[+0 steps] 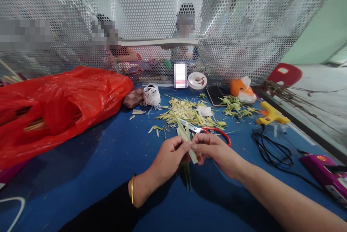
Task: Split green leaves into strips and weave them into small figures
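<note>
Held between both hands is a bundle of pale green leaf strips [194, 156], their tips pointing up and thin stems hanging below. My left hand [169, 156], a gold bangle at its wrist, pinches the strips between thumb and fingers. My right hand [213, 148] grips the same strips from the other side, fingertips close to the left thumb. Just beyond the hands lie red-handled scissors [217, 129], their blades partly behind the leaf tips. A heap of yellow-green leaf scraps [187, 110] spreads behind, with a crumpled white tissue [204, 111] on it.
A red plastic bag [103, 91] fills the left. At the back are white string [151, 96], a tape roll [197, 80], a lit phone [180, 75] and a dark phone [215, 95]. A yellow glue gun [272, 114] and its black cable lie right. People sit beyond a perforated screen.
</note>
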The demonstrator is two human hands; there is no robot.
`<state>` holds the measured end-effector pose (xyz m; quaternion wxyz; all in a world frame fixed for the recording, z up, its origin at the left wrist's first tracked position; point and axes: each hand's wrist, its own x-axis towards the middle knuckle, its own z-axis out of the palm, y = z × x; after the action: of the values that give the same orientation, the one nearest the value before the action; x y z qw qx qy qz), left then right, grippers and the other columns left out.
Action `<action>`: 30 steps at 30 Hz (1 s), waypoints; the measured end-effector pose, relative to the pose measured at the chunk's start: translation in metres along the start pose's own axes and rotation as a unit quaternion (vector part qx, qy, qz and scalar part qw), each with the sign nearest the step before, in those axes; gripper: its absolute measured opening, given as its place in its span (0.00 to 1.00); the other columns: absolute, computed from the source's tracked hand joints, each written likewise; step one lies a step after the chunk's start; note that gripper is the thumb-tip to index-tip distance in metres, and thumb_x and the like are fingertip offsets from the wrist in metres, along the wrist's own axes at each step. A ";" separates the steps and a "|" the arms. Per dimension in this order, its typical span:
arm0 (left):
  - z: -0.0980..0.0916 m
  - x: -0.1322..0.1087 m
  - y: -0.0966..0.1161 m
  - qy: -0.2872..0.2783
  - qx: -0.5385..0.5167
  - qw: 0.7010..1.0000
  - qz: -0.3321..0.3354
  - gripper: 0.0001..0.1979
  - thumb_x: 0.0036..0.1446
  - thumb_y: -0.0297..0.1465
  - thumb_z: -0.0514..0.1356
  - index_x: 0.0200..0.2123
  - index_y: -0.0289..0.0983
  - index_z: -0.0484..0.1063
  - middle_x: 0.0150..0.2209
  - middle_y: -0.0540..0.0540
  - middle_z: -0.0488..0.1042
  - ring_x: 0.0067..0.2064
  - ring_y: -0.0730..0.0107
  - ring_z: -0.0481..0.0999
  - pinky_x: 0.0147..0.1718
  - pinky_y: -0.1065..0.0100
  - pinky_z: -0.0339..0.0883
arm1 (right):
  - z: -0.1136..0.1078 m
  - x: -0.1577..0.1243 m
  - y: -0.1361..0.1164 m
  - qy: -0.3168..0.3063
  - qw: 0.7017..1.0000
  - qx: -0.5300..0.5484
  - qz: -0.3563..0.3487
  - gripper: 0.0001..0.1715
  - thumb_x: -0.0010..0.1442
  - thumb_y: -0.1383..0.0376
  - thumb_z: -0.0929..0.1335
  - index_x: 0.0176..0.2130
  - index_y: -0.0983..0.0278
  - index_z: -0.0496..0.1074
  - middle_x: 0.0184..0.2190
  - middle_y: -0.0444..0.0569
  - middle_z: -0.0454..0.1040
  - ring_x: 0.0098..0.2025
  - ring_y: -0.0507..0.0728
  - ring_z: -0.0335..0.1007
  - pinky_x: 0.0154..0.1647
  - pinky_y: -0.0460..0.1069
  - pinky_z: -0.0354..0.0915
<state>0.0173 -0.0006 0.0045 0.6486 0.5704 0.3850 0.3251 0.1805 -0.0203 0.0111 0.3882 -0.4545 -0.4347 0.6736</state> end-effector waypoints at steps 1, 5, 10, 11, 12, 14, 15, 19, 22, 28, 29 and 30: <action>0.000 0.000 0.000 -0.001 0.000 1.000 -0.001 0.15 0.56 0.42 0.59 0.29 0.34 0.70 0.24 0.49 0.72 0.25 0.74 0.67 0.27 0.70 0.61 | 0.000 0.000 0.000 0.001 1.000 -0.003 -0.004 0.16 0.48 0.57 0.74 0.25 0.65 0.69 0.17 0.40 0.69 0.20 0.48 0.63 0.24 0.44 0.61; 0.000 -0.001 0.003 -0.010 -0.006 1.000 -0.007 0.15 0.55 0.42 0.60 0.28 0.35 0.71 0.23 0.50 0.71 0.24 0.74 0.66 0.27 0.70 0.61 | -0.001 -0.001 -0.001 -0.015 1.000 0.015 0.005 0.13 0.48 0.59 0.74 0.26 0.65 0.69 0.18 0.40 0.69 0.19 0.48 0.63 0.24 0.44 0.62; 0.001 -0.002 0.004 -0.020 -0.026 0.999 -0.025 0.15 0.55 0.41 0.60 0.29 0.34 0.72 0.24 0.50 0.71 0.25 0.74 0.67 0.27 0.71 0.61 | -0.005 -0.001 -0.003 -0.025 0.996 0.080 0.021 0.10 0.49 0.63 0.73 0.26 0.65 0.70 0.17 0.39 0.66 0.18 0.47 0.62 0.22 0.44 0.61; 0.001 -0.002 0.004 -0.019 -0.027 0.999 -0.028 0.14 0.55 0.41 0.60 0.29 0.34 0.72 0.24 0.50 0.71 0.24 0.75 0.67 0.27 0.71 0.61 | -0.006 -0.001 -0.004 -0.028 0.995 0.097 0.020 0.10 0.49 0.63 0.73 0.25 0.65 0.70 0.17 0.39 0.66 0.17 0.47 0.61 0.21 0.44 0.61; 0.001 -0.001 0.004 -0.016 -0.026 0.999 -0.029 0.14 0.55 0.40 0.60 0.28 0.34 0.71 0.24 0.50 0.71 0.24 0.75 0.66 0.26 0.71 0.60 | -0.007 -0.002 -0.005 -0.030 0.993 0.115 0.018 0.10 0.49 0.64 0.73 0.25 0.65 0.69 0.18 0.39 0.65 0.17 0.47 0.61 0.21 0.44 0.61; 0.001 -0.001 0.003 -0.006 -0.015 1.000 -0.025 0.15 0.55 0.40 0.60 0.26 0.34 0.70 0.23 0.51 0.69 0.24 0.76 0.65 0.26 0.72 0.59 | -0.008 -0.002 -0.006 -0.027 0.990 0.141 0.009 0.10 0.48 0.64 0.73 0.25 0.65 0.69 0.18 0.39 0.64 0.18 0.47 0.61 0.22 0.44 0.61; 0.000 -0.001 0.003 -0.002 -0.009 1.000 -0.024 0.15 0.54 0.40 0.61 0.24 0.34 0.69 0.22 0.51 0.68 0.24 0.76 0.64 0.26 0.72 0.59 | -0.008 -0.002 -0.006 -0.019 0.989 0.143 0.002 0.10 0.48 0.64 0.73 0.24 0.65 0.68 0.19 0.39 0.64 0.18 0.47 0.62 0.22 0.44 0.60; 0.001 -0.002 0.005 -0.006 -0.008 0.999 -0.037 0.16 0.52 0.41 0.62 0.23 0.35 0.67 0.20 0.53 0.64 0.22 0.77 0.61 0.24 0.72 0.56 | -0.008 0.000 -0.005 0.052 0.993 0.097 -0.047 0.09 0.50 0.64 0.72 0.24 0.65 0.69 0.18 0.40 0.65 0.19 0.47 0.61 0.22 0.44 0.58; 0.003 -0.003 0.006 -0.008 -0.027 0.998 -0.049 0.15 0.51 0.40 0.62 0.24 0.35 0.68 0.21 0.53 0.65 0.23 0.77 0.62 0.25 0.72 0.57 | -0.007 0.001 -0.005 0.111 0.988 0.067 -0.082 0.11 0.50 0.63 0.72 0.23 0.64 0.68 0.19 0.40 0.65 0.20 0.48 0.60 0.23 0.45 0.57; 0.003 -0.004 0.005 -0.015 -0.033 0.997 -0.065 0.14 0.51 0.39 0.62 0.24 0.35 0.68 0.23 0.50 0.67 0.24 0.76 0.64 0.26 0.71 0.58 | -0.007 0.002 -0.007 0.163 0.982 0.047 -0.086 0.14 0.49 0.59 0.72 0.22 0.63 0.66 0.19 0.40 0.64 0.20 0.48 0.60 0.23 0.45 0.56; 0.003 -0.004 0.005 -0.015 -0.031 0.997 -0.064 0.14 0.51 0.39 0.62 0.23 0.35 0.67 0.22 0.50 0.67 0.24 0.76 0.64 0.26 0.71 0.58 | -0.007 0.003 -0.007 0.165 0.982 0.026 -0.086 0.15 0.49 0.58 0.72 0.22 0.63 0.66 0.18 0.40 0.64 0.20 0.49 0.60 0.23 0.46 0.57; 0.003 -0.004 0.005 -0.016 -0.027 0.998 -0.063 0.14 0.51 0.39 0.62 0.23 0.35 0.67 0.22 0.50 0.67 0.23 0.76 0.63 0.26 0.71 0.58 | -0.006 0.003 -0.007 0.168 0.982 0.003 -0.087 0.15 0.50 0.57 0.72 0.23 0.63 0.67 0.19 0.41 0.65 0.20 0.49 0.61 0.24 0.46 0.58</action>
<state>0.0178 -0.0047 0.0097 0.6889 0.5326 0.4008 0.2849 0.1864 -0.0138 0.0153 0.5143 -0.5205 -0.3996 0.5522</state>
